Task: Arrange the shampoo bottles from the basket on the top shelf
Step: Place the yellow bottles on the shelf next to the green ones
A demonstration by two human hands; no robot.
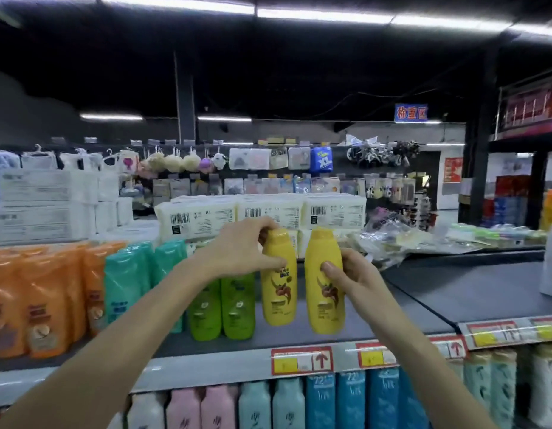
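Both hands were up at the top shelf (346, 331), each holding a yellow shampoo bottle upright. The left hand (237, 252) gripped the left bottle (279, 292) by its upper part, just beside the green bottles (222, 308). The right hand (350, 275) clasped the right bottle (322, 305) at its middle, close alongside the first.

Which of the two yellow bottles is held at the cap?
The left yellow bottle, beside the green bottles: the left hand curls over its cap. The right hand grips the right yellow bottle mid-body.
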